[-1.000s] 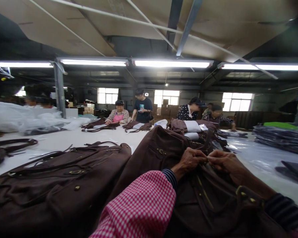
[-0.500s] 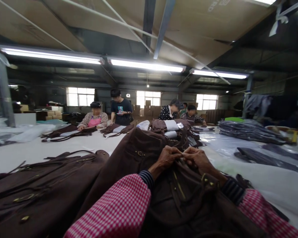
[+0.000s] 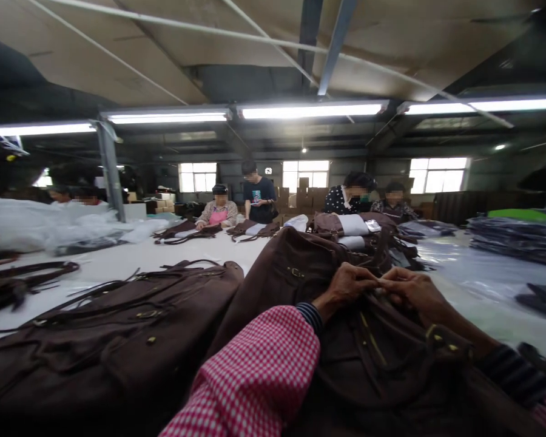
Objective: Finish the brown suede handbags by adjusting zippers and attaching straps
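A dark brown bag (image 3: 282, 273) with brass buckles and a yellowish zip stands right in front of me. Over its upper part, my left hand (image 3: 349, 285) and my right hand (image 3: 412, 290) meet fingertip to fingertip. Both are closed in a pinch; whatever is between the fingers is too small and hidden to name. One of the bag's straps, with brass studs (image 3: 444, 341), arches below my right wrist. A second brown bag (image 3: 131, 340) lies flat on the left, apart from my hands.
Across the white table (image 3: 159, 258), several people work around brown bags (image 3: 332, 224) with pale wrapping. Clear plastic (image 3: 73, 221) is heaped at the left. Plastic-wrapped dark goods (image 3: 519, 237) are stacked at the right, and a grey post (image 3: 110, 173) rises at the left.
The view has turned to the left, so everything sits further right and more of the table's left side shows. My hands remain pinched together at the same part of the bag.
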A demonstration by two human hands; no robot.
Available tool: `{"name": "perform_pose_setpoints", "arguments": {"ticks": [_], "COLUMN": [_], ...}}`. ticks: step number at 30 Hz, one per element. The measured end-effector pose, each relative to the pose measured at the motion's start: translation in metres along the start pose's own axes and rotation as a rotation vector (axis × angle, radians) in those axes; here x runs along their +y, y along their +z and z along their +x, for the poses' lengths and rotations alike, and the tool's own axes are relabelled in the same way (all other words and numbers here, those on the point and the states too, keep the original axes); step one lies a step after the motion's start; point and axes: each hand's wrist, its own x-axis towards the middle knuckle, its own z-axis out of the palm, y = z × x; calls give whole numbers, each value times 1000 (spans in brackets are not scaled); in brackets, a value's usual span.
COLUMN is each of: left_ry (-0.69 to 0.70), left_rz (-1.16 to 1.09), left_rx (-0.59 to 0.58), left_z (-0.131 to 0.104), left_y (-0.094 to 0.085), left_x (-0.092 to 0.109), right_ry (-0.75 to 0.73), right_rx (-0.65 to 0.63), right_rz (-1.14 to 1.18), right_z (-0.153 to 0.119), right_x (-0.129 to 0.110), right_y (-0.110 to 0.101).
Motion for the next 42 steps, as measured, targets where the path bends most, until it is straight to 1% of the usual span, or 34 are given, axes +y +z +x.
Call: {"name": "perform_pose_setpoints", "arguments": {"ticks": [2,5,7,9,11,13,15,17,19,20,22,24,25,27,29,31,32,34,37,40,42], "left_ry": [11,36,40,31,15,-2,-11,3,33,51,102,173,208,264,291,295,287,265,261,295,313], "left_rz": [-8,-11,4,31,61,103,184,303,420,469,557,650,703,819,924,969,965,930,898,895,904], "left_rx": [-23,-63,-77,-83,-90,-94,-99,-127,-196,-256,-413,-573,-633,-697,-705,-659,-618,-519,-425,-399,-381], "left_z": [0,0,0,-2,-3,-2,-1,1,3,3,0,-6,-11,-21,-28,-30,-29,-22,-7,5,11], "left_y": [-4,-13,-18,-22,-23,-22,-21,-24,-29,-31,-32,-28,-23,-12,-3,-1,-3,-9,-19,-22,-21], "left_x": [4,10,15,21,26,29,32,39,53,63,88,112,123,137,143,144,145,148,162,177,184], "right_ry": [-31,-75,-80,-68,-75,-111,-154,-157,-141,-137,-148,-178,-190,-216,-237,-263,-283,-345,-427,-459,-492], "right_rx": [46,53,54,49,-17,-143,-254,-316,-351,-371,-411,-436,-423,-347,-251,-170,-135,-83,-92,-172,-218], "right_rz": [31,34,14,-57,-209,-379,-457,-448,-411,-401,-405,-441,-465,-531,-637,-756,-809,-873,-892,-963,-1005], "right_z": [-3,-8,-12,-17,-23,-28,-31,-35,-40,-44,-52,-60,-63,-66,-68,-68,-67,-65,-58,-46,-35], "right_x": [-8,-19,-23,-24,-20,-13,-6,0,1,1,2,7,11,22,30,30,25,6,-38,-77,-89], "right_y": [-3,-15,-32,-53,-75,-92,-102,-106,-108,-110,-114,-119,-120,-119,-116,-114,-113,-113,-108,-88,-67]}}
